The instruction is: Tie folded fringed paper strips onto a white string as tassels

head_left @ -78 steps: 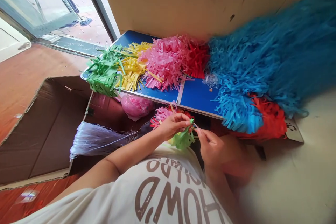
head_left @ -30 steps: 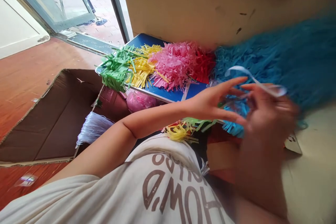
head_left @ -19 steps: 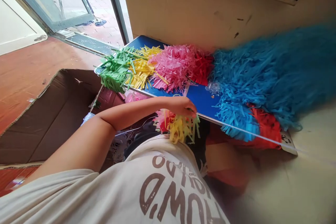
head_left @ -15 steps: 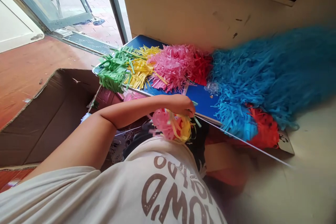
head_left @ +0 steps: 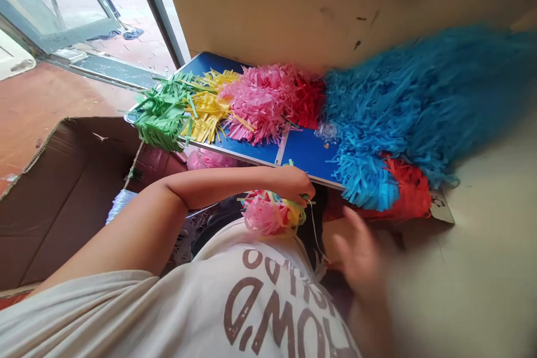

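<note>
Left hand (head_left: 292, 183): closed on fringe bunch (head_left: 266, 217).
Right hand (head_left: 359, 251): fingers parted — no hold seen.
String (head_left: 314, 226): tying, we judge — calls for tightening.

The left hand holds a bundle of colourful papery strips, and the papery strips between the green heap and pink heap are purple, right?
Not purple: the head view shows yellow papery strips between the green heap and pink heap. The left hand does hold the colourful papery bundle.
</note>
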`<state>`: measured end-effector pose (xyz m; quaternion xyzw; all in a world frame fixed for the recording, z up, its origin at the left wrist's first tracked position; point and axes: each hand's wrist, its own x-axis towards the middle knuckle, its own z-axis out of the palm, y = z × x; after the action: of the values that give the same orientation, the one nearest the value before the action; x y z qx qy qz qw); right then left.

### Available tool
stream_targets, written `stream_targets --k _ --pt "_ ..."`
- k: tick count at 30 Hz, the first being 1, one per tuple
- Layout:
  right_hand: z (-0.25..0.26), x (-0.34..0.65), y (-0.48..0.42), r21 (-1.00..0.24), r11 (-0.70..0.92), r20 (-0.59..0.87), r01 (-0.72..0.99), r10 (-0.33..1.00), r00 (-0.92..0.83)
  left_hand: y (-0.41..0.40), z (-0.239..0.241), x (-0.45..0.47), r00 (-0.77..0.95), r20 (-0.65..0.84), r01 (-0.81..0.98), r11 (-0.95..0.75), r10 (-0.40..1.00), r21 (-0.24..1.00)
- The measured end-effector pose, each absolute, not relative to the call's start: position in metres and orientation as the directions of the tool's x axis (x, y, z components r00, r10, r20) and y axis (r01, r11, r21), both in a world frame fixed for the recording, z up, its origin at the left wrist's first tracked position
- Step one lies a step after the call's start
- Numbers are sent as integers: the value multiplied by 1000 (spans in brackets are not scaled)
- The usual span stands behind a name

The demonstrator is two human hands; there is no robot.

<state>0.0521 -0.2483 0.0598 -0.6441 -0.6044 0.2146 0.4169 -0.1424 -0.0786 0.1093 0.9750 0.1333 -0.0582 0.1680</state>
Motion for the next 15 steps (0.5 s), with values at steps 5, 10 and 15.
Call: stream_targets --k 5,10,15 --pt "42 16 -187 -942 -57 -64 332 998 -9 -73 125 -171 923 -144 384 -891 358 244" --pt "48 4 -154 -877 106 80 468 994 -76 -70 132 -211 836 -125 548 -815 534 188" --pt "34 -19 -145 -902 113 46 418 985 -167 -71 119 -218 840 -109 543 -814 532 205"
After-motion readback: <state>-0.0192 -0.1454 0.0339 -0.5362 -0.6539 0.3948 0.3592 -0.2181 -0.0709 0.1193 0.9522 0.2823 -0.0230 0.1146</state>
